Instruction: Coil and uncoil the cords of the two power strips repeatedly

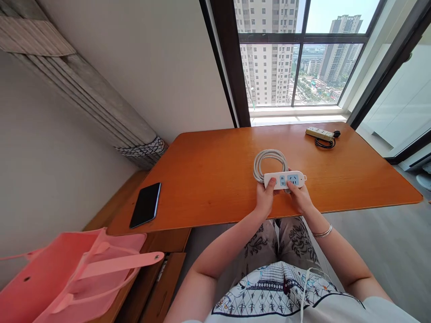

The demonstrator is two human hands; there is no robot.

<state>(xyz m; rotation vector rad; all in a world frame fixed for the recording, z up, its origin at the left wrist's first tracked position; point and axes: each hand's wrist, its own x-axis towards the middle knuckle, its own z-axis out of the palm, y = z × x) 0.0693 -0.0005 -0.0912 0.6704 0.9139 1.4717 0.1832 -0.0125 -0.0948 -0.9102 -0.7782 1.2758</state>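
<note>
A white power strip (280,179) with light-blue socket panels is held up just over the near part of the table. My left hand (266,196) grips its left end, thumb on the front face. My right hand (301,196) grips it toward the right, thumb by the larger socket; the fingers of both hands are mostly hidden behind the strip. A coiled pale cable (258,163) extends from the strip's left side and loops up behind it. Whether the coil rests on the table or hangs cannot be made out.
On the wooden table (208,175), a second, yellowish power strip (319,133) with a black cord lies at the back right. A dark tablet (146,205) lies at the left. A pink bag (77,278) stands at lower left, and a window (299,67) is behind the table.
</note>
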